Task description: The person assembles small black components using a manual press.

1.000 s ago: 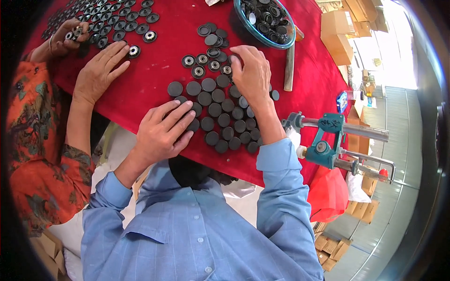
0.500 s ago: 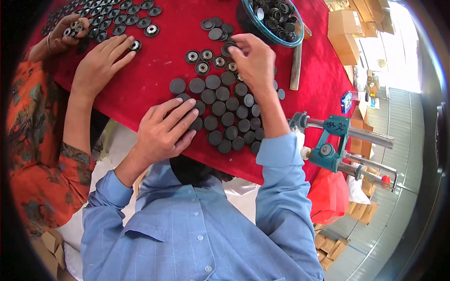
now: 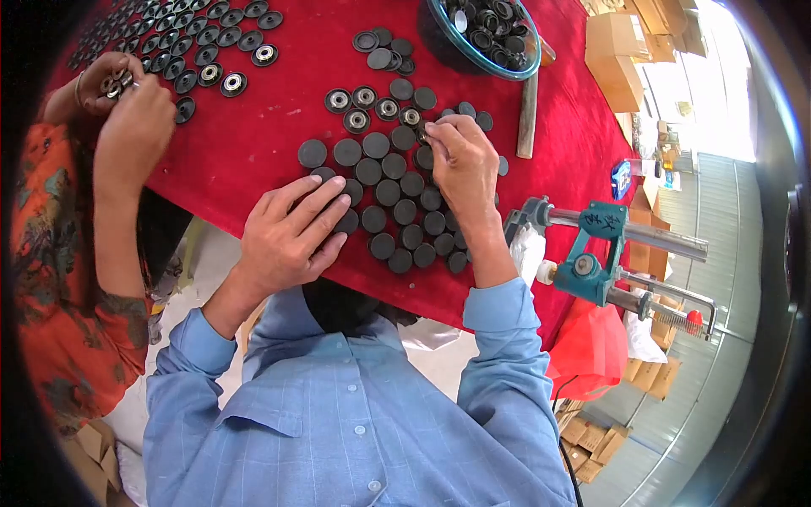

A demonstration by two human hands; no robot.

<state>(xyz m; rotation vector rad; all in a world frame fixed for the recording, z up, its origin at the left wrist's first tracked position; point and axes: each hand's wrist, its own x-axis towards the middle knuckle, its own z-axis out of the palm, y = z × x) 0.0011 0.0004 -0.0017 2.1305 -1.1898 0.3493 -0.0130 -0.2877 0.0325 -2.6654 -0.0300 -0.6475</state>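
Note:
My left hand [image 3: 291,226] lies open with fingers spread, its fingertips on black round caps [image 3: 347,221] at the left side of a large group. At the group's far right, my right hand [image 3: 465,165] is closed in a pinch at a black disc with a metal bearing [image 3: 421,135], mostly hidden by the fingers. Several similar discs with bearings in their centres [image 3: 356,121] lie just to its left. Two plain black caps [image 3: 401,89] [image 3: 424,98] sit right beyond these. Farther away is a small loose pile of black caps [image 3: 379,58].
A blue-rimmed bowl [image 3: 534,63] of black parts stands at the far right beside a metal bar [image 3: 527,118]. A teal hand press [image 3: 596,253] is at the right edge. To my left, a co-worker's hands [image 3: 135,118] hold bearings near many black discs [image 3: 207,55] on the red cloth [image 3: 262,93].
My right hand has let go of a black cap, now lying beyond the bearing discs, and moved nearer to me. The co-worker's nearer hand has drawn back to their other hand.

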